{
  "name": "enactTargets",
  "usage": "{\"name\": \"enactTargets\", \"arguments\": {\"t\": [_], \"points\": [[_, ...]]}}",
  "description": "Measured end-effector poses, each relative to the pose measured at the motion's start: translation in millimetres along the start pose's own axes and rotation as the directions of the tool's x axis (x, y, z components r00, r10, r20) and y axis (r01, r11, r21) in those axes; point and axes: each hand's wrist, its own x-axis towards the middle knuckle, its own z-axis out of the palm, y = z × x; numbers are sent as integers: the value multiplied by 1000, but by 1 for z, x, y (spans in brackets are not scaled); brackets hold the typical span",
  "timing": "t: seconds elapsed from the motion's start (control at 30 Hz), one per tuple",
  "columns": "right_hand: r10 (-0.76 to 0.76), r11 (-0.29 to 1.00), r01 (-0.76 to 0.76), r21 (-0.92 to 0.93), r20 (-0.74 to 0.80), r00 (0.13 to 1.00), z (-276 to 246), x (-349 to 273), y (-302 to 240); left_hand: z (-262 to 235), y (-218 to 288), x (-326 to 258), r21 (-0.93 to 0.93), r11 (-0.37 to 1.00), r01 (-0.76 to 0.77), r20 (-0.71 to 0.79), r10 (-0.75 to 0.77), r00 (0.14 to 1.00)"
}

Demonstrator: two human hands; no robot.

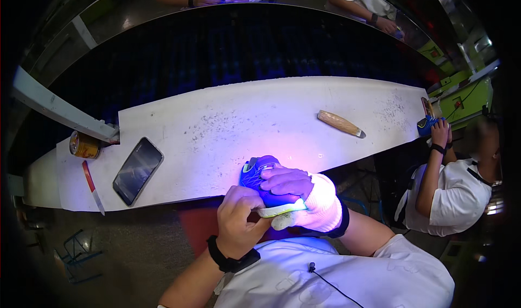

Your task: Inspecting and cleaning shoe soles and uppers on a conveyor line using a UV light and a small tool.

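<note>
A blue shoe (252, 175) with a pale yellow-green sole edge is held at the table's near edge under a bright violet-white light. My right hand (296, 191), in a white knit glove that leaves several fingers bare, wraps over the shoe's upper, its thumb down by the sole. My left hand (239, 216), bare and with a black band at the wrist, closes its fingers at the near end of the sole. Whether those fingertips also pinch something small is hidden.
On the white table (228, 112) lie a wooden-handled blade (341, 123), a dark phone (138, 170) and a red-handled knife (93, 187); a yellow can (84, 145) stands at the left. A co-worker (456, 194) on the right handles another blue shoe (426, 124). Dark glossy panel beyond.
</note>
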Motion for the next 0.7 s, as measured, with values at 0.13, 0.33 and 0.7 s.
{"name": "enactTargets", "arguments": {"t": [0.13,0.33,0.7], "points": [[1,1000,-2,1,62,998,-8,-1,1,10,13,-1,-100,994,53,-25,-56,998],[17,986,-20,168,24,1000,-9,-18,14,16,6,1,-115,988,101,-36,-106,994],[382,924,-374,85,-121,916,-44,-46,25,29,1,39,323,946,7,258,-95,961]]}}
